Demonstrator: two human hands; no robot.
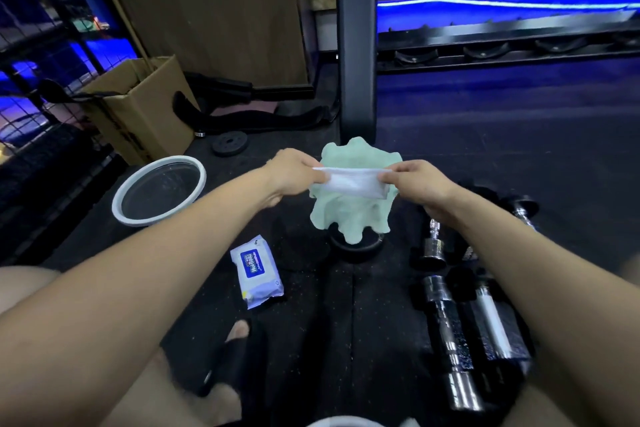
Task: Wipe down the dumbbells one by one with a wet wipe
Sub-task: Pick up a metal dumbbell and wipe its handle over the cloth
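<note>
- Your left hand (298, 173) and your right hand (420, 184) pinch a white wet wipe (353, 180) by its two ends, in the middle of the frame.
- The wipe is folded and pulled flat between your hands. It touches no dumbbell.
- Both arms reach forward from the bottom corners, with your hands close together.
- Just behind the wipe, a pale green cloth (349, 215) sits draped over a dark round weight on the floor.
- The dumbbells (460, 319) lie at the lower right, well below your hands.
- The wipe pack (257, 272) lies on the floor at lower middle-left.
- You look like you are just getting the wipe ready. I cannot tell if any dumbbell is clean yet, so the wiping seems mostly left.
</note>
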